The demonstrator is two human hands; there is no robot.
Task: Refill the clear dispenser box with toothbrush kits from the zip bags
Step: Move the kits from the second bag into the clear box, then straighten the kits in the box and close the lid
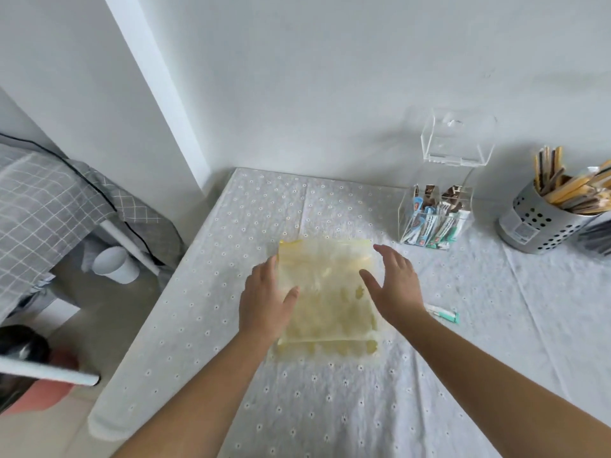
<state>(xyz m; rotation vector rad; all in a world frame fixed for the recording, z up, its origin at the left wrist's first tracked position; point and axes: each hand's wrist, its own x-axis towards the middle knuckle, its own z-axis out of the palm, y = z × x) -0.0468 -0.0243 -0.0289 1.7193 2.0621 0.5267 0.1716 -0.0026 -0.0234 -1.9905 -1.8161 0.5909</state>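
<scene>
Both hands spread open, left hand (pixel 264 305) and right hand (pixel 393 285) flanking limp, light, probably slippery zip bag (pixel 325 292); best pinched at stiffer zip edge.

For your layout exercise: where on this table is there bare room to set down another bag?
Free: the cloth between the zip bag and the table's left edge, and the near cloth between the forearms. Crowded: far right, around the dispenser box, metal holder and loose kit.

A perforated metal holder (pixel 542 223) full of wooden sticks (pixel 562 186) stands at the tabletop's (pixel 330 408) right edge. On the floor to the left stands a white cup (pixel 114 264), beside grey checked bedding (pixel 43 200).
</scene>
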